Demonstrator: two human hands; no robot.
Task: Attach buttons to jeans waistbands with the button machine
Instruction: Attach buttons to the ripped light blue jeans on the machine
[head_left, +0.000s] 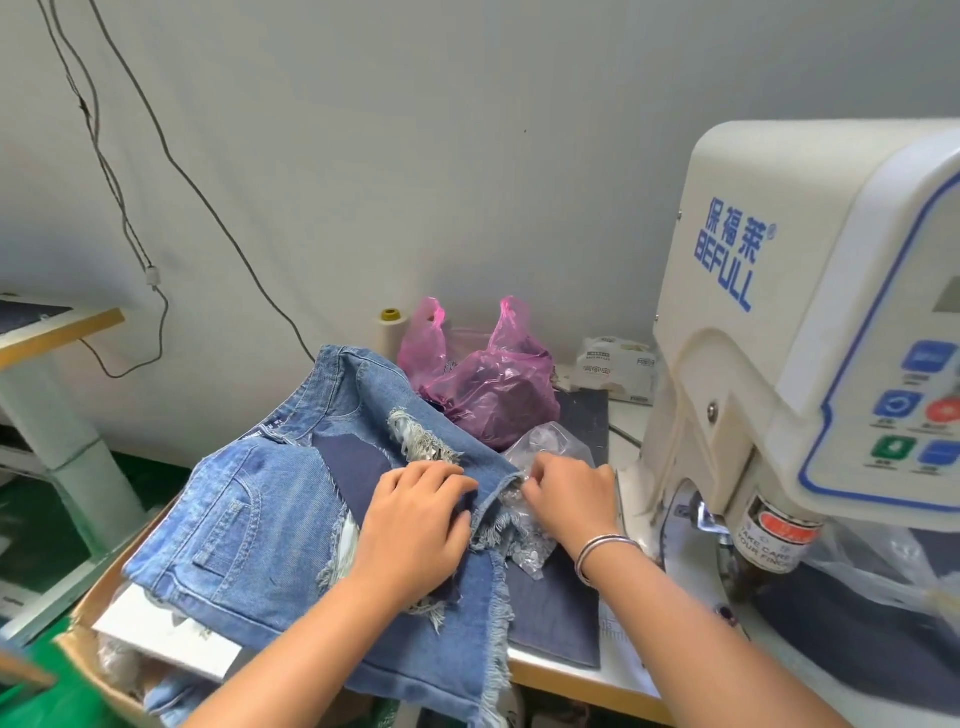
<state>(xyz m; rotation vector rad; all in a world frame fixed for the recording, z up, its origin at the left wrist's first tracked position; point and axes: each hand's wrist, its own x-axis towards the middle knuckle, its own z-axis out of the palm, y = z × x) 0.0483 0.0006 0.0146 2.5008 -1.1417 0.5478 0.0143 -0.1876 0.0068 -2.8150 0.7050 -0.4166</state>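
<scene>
Left hand (415, 525) presses flat on denim shorts (260, 519), waistband pointing far-left; right hand (566, 499) pinches clear bag (545, 447).

You are in a small garment workshop, at a finishing station. At the right edge of your table (561, 670) stands a cream industrial button machine (810, 332) with a panel of coloured keys and a finger-warning label on its head. Frayed denim shorts (270, 519) lie over the left edge, above a cardboard box (88, 613) holding more denim. Near the far edge sit a thread cone (389, 332) and a pink plastic bag (488, 389) (contents unclear). Loose cables (119, 208) hang down the bare wall.
</scene>
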